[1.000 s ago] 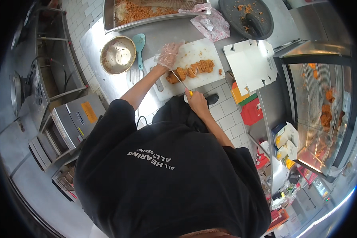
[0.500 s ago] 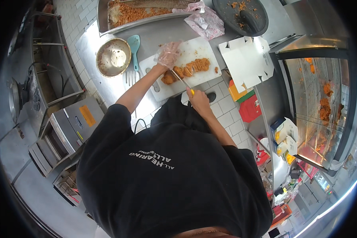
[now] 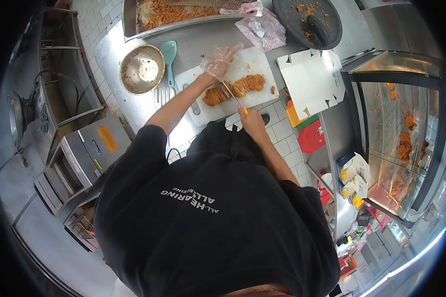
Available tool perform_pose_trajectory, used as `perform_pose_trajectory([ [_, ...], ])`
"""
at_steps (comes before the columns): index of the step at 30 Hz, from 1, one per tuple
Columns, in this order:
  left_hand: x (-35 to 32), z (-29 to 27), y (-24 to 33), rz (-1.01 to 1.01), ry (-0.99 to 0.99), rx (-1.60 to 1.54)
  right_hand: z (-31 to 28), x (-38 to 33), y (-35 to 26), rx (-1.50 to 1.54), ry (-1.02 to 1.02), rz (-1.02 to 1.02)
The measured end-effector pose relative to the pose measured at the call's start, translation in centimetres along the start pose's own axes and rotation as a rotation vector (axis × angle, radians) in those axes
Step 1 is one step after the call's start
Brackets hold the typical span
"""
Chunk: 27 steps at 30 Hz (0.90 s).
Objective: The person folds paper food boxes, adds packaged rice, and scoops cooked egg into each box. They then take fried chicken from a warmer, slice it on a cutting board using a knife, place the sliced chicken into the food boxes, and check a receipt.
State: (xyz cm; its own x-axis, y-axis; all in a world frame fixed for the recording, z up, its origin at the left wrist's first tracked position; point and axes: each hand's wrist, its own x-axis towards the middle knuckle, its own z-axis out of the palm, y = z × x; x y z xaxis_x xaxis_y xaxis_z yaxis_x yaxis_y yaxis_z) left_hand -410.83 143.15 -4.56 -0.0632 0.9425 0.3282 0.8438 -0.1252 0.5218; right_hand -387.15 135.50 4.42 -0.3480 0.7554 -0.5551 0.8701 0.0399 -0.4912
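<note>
A breaded fried cutlet [image 3: 250, 83], cut into several strips, lies across a white cutting board [image 3: 260, 59]. My right hand [image 3: 253, 123] grips the yellow handle of a knife [image 3: 231, 94], whose blade reaches between the strips. Left of the blade, more slices [image 3: 214, 97] form one end of the row. My left hand [image 3: 219, 63], in a loose clear plastic glove, rests at the blade's far end with its fingers stretched forward; whether its palm touches the blade is hidden.
Left of the board are a metal bowl [image 3: 129, 76], a teal spatula [image 3: 169, 52] and a slotted metal turner [image 3: 164, 94]. A crumb tray [image 3: 183, 22], crumpled plastic bag [image 3: 268, 32] and dark bowl [image 3: 327, 37] stand behind. Rightward are an unfolded white box [image 3: 309, 79] and a lit display cabinet [image 3: 359, 104].
My left hand has shifted slightly right and away from me. The knife has moved a little right along the cutlet, and a gap between slices now shows left of the blade.
</note>
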Motion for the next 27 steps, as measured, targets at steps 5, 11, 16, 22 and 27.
perform_pose_trajectory([
  [5,1.4,-2.5,1.5,-0.031,-0.163,0.087,-1.4,-0.5,-0.5,0.034,-0.012,-0.048],
  [11,-1.5,-7.1,2.4,0.013,0.017,0.074,-3.0,-4.3,-3.3,0.137,-0.196,-0.038],
  [16,-4.6,-6.0,0.7,-0.086,-0.013,0.132,-1.0,-3.6,-3.4,0.052,-0.228,-0.037],
  [22,-6.0,-4.4,-0.2,-0.141,-0.112,0.114,2.1,-2.3,-2.3,-0.060,-0.134,-0.052],
  [27,-4.5,-5.9,-0.7,-0.016,0.066,0.131,1.0,-1.8,-2.9,0.038,-0.183,-0.071],
])
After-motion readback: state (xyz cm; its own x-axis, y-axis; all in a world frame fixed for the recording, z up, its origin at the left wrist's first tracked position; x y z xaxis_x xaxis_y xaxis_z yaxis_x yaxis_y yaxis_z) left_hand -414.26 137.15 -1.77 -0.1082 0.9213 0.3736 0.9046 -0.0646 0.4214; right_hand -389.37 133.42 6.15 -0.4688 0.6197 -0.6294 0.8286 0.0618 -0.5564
